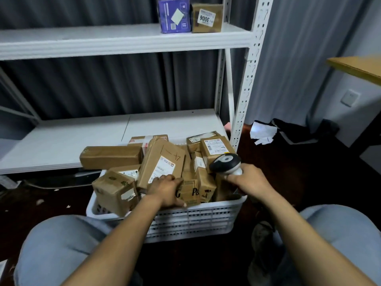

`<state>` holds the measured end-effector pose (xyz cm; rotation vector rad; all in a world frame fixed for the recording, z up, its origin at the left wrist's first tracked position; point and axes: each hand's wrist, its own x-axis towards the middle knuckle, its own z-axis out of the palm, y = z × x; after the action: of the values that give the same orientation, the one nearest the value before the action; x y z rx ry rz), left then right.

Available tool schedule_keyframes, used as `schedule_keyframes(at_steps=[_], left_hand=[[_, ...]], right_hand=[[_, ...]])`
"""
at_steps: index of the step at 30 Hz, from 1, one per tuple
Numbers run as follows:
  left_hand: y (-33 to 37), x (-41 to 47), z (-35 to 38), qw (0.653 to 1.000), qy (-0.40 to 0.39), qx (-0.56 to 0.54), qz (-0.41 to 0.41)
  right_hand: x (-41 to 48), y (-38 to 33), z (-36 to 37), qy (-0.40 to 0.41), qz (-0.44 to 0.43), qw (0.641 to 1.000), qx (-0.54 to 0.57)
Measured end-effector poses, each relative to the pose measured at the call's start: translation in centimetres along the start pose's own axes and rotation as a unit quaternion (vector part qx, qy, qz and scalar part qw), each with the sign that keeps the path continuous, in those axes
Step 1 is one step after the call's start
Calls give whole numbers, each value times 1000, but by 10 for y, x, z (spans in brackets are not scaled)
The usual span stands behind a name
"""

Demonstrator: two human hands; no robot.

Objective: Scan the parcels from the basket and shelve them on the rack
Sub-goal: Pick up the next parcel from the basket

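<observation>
Grey pleated curtain (92, 85) forms the backdrop behind a white rack (250, 79). Its lower shelf (61, 139) runs in from the left, and its upper shelf (82, 42) carries a purple box (174, 15) touching a brown box (207, 17), both near the right upright. Below, on a dark floor (288, 166), a white perforated basket (195, 219) stands between your knees, just in front of the lower shelf and heaped with brown parcels (111, 156) lying at mixed angles. Your left hand (167, 191) reaches into the near side of the basket, with the fingers curled over the top of a small printed carton (192, 191) and the thumb along its front face. Your right hand (250, 180) is wrapped round the handle of a scanner (225, 163), whose head hangs over the right-hand parcels. Further right, crumpled paper (262, 132) lies on the floor by the rack's foot. A wall socket (350, 97) sits on the pale wall beneath a wooden tabletop (356, 67) edge.
</observation>
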<state>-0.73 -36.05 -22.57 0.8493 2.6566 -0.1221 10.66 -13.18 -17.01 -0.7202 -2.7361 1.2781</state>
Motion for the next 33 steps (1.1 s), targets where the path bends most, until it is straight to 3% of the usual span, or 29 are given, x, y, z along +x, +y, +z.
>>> schedule_keyframes(at_steps=[8,11,14,15,18,21,25,26,29,33], left_hand=[[-14,-1,9,998,22,50,10],[-22,-7,2,998,61,-15,-4],[-27,-17,-10,975,146,-165,-36],[-26,-21,-14,951,168,-254,-51],[-12,-32,-25,834,183,-514,-82],[-5,-33,-25,751,183,-628,-88],[7,-33,-27,605,137,-779,-86],[12,-34,-29,587,128,-795,-84],[15,-35,-29,584,82,-806,-48],[14,-41,-28,646,-6,-763,12]], right_hand=[[2,-9,21,-45,-18,999,13],[4,-11,20,-49,-15,997,52],[7,-16,19,-30,-3,989,148],[7,-18,18,-21,0,980,197],[9,-28,15,-5,3,942,336],[12,-36,11,-8,7,910,414],[13,-42,13,-33,15,878,477],[13,-43,15,-38,13,872,488],[13,-47,16,-20,8,870,492],[14,-51,14,19,5,860,510]])
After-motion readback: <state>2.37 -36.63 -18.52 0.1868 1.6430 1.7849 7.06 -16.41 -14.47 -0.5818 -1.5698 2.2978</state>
